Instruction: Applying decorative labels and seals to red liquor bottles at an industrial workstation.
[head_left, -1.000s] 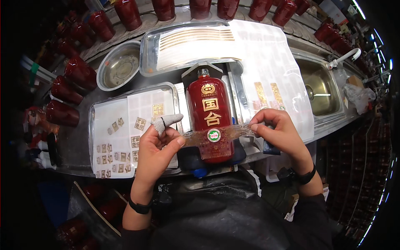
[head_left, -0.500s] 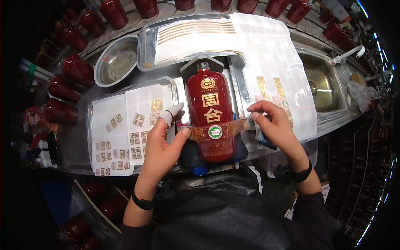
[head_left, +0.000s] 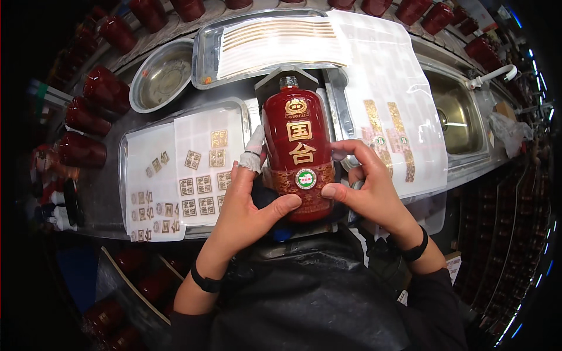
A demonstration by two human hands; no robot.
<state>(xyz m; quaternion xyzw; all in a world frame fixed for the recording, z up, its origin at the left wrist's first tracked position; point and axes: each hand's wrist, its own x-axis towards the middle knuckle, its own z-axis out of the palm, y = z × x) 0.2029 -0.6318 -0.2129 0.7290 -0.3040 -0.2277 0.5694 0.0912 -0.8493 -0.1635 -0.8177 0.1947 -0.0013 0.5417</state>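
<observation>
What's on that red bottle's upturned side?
Gold emblem, gold characters, patterned band and round sticker. The left thumb and right thumb cover part of the bottle; its underside is hidden.

I'm standing in a workshop, more factory floor than home. Matching red bottles line the left and far sides, the far ones along a slatted track. On the metal bench lie steel trays and sheets of gold decals, repeated in rows, while one bottle rests in a holder amid them. At right there's a steel sink with a white tap; strip lights run beyond it. The worker wears a black apron.
</observation>
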